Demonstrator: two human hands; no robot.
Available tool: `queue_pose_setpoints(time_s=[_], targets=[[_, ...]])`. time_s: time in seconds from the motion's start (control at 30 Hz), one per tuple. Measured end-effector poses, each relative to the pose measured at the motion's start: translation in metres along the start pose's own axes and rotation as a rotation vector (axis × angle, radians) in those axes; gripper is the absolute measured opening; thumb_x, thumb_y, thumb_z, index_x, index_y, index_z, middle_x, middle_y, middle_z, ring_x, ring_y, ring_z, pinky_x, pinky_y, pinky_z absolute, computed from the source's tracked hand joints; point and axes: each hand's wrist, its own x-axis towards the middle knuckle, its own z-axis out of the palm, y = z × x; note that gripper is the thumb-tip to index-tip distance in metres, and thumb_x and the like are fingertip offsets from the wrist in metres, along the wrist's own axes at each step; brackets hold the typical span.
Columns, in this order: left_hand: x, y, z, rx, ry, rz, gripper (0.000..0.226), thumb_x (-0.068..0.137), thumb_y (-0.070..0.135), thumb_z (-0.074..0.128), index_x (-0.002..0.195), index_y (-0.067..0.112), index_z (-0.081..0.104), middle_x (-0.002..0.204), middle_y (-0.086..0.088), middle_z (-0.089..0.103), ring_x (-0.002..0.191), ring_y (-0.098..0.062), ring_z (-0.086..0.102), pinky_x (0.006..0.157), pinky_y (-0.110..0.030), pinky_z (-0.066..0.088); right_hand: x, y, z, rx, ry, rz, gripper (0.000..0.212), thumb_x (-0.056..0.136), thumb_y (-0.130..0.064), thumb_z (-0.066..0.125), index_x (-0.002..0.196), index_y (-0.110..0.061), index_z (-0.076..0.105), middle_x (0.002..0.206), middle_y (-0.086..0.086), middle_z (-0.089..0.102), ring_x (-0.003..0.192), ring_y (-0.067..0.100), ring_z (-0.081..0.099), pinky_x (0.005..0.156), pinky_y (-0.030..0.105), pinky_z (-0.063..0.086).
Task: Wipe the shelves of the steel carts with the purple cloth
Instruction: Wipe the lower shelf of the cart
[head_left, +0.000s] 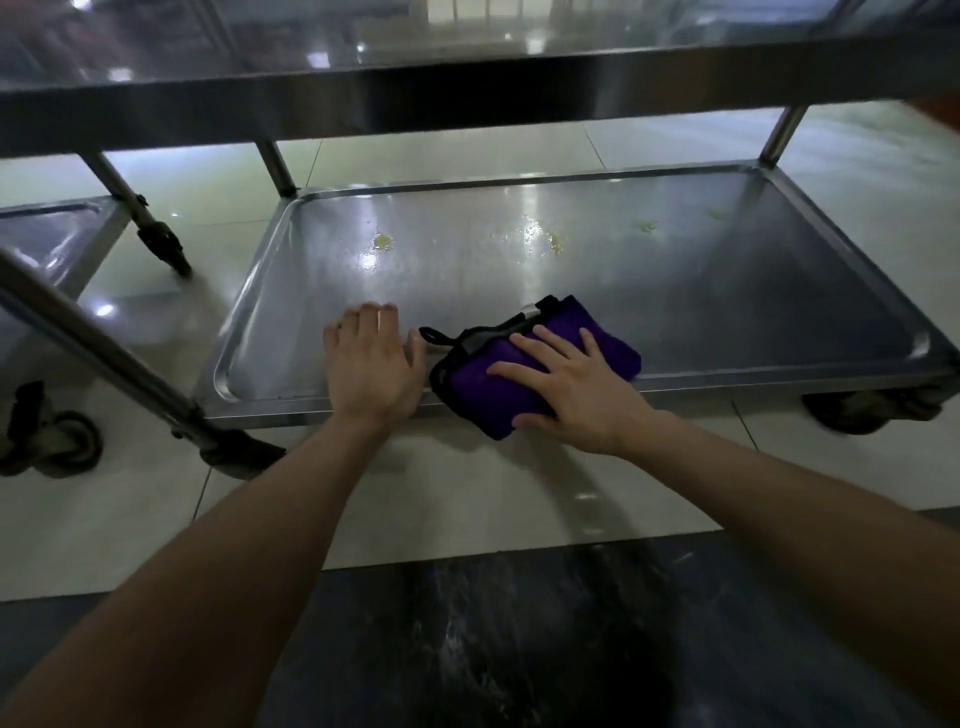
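R hand (571, 387) flat, fingers spread, pressing purple cloth (530, 379) at near edge of bottom shelf (727, 291); yellow spots (383, 240) lie beyond fingertips; L hand (371, 358) open, empty, alongside.

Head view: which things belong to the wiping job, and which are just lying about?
Job: cloth, under the right hand; bottom shelf, with the left hand resting on it; yellow spots on that shelf.
Idle for now: neighbouring cart; wheel; floor.

Free room across bottom shelf (675, 291), upper shelf (467, 88) overhead (posts (275, 166) at corners)
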Motion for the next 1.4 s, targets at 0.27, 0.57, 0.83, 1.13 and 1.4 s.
queue_pose_setpoints(time_s=[0.27, 0.57, 0.83, 1.13, 1.4], targets=[[-0.02, -0.008, -0.065, -0.21, -0.271, 0.173, 0.042, 0.105, 0.028, 0.065, 0.144, 0.015, 0.061, 0.152, -0.006, 0.053, 0.138, -0.029, 0.053, 0.114, -0.047, 0.047, -0.025, -0.027, -0.054, 0.056, 0.017, -0.08, 0.046, 0.107, -0.016, 0.06, 0.151, -0.028, 0.054, 0.13, 0.003, 0.059, 0.104, 0.029, 0.064, 0.085, 0.047, 0.053], [-0.034, -0.016, -0.169, -0.317, -0.471, 0.103, 0.044, 0.107, 0.045, 0.065, 0.149, 0.032, 0.058, 0.155, 0.003, 0.053, 0.129, -0.013, 0.058, 0.102, -0.031, 0.047, -0.038, -0.087, -0.187, 0.3, 0.021, 0.098, 0.03, 0.101, -0.015, 0.063, 0.126, -0.029, 0.059, 0.113, 0.001, 0.07, 0.096, 0.027, 0.064, 0.082, 0.043, 0.052], [-0.049, 0.008, -0.195, -0.168, -0.685, 0.249, 0.058, 0.107, 0.049, 0.062, 0.16, 0.033, 0.045, 0.158, 0.008, 0.047, 0.135, -0.016, 0.054, 0.108, -0.036, 0.048, -0.069, -0.099, -0.187, 0.341, 0.014, 0.192, 0.027, 0.103, -0.02, 0.068, 0.124, -0.036, 0.06, 0.104, -0.007, 0.067, 0.084, 0.012, 0.061, 0.065, 0.026, 0.041], [-0.077, 0.023, -0.257, -0.319, -0.836, 0.061, 0.06, 0.11, 0.046, 0.06, 0.164, 0.029, 0.042, 0.166, 0.001, 0.043, 0.144, -0.021, 0.053, 0.118, -0.042, 0.045, -0.128, -0.128, -0.2, 0.665, 0.04, 0.413, 0.04, 0.098, -0.012, 0.072, 0.132, -0.03, 0.062, 0.115, -0.002, 0.071, 0.098, 0.019, 0.066, 0.083, 0.038, 0.055], [-0.092, 0.048, -0.445, -0.306, -0.975, -0.062, 0.052, 0.111, 0.041, 0.059, 0.159, 0.022, 0.05, 0.159, -0.002, 0.05, 0.139, -0.021, 0.056, 0.114, -0.035, 0.046, -0.222, -0.161, -0.355, 0.872, -0.003, 0.459, 0.038, 0.102, -0.02, 0.071, 0.133, -0.038, 0.06, 0.118, -0.013, 0.067, 0.103, 0.005, 0.063, 0.085, 0.028, 0.053]])
